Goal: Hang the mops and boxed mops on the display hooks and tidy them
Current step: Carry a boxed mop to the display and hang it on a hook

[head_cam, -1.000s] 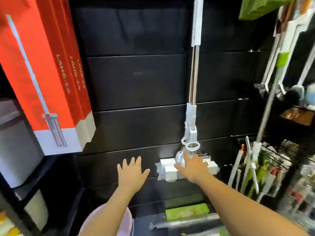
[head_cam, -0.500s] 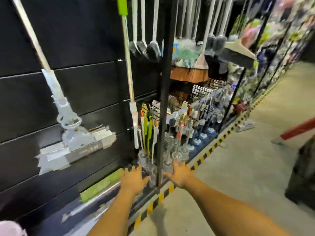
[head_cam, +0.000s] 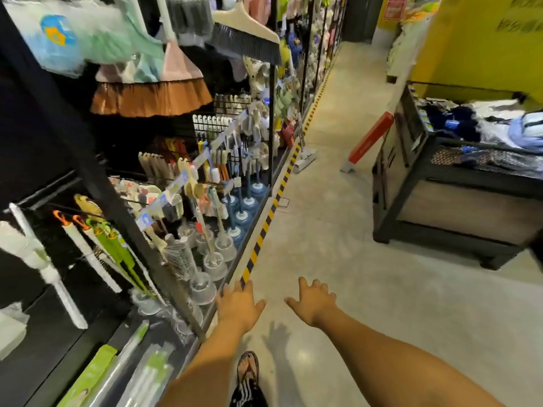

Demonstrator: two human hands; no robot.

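Observation:
Both my hands are stretched out low over the aisle floor with fingers spread and nothing in them: my left hand (head_cam: 238, 304) by the shelf's striped edge, my right hand (head_cam: 314, 301) a little to its right. Further down the aisle a white flat mop (head_cam: 304, 155) stands on the floor against the shelving. Opposite it a red boxed mop (head_cam: 368, 141) leans on a dark display table (head_cam: 435, 168). At the far left edge a white mop handle (head_cam: 48, 268) hangs on the black panel.
Shelving on the left carries brooms (head_cam: 152, 92), brushes and blue plungers (head_cam: 244, 207). A yellow-black striped strip (head_cam: 266, 227) marks its base. Wrapped mop packs (head_cam: 123, 368) lie on the bottom shelf. The table on the right holds folded goods. My sandalled foot (head_cam: 248, 368) is on the concrete floor.
My view has swung right, from the black panel with the hung white mop to the aisle. My right hand has let go of the mop head; both hands now hover over the floor.

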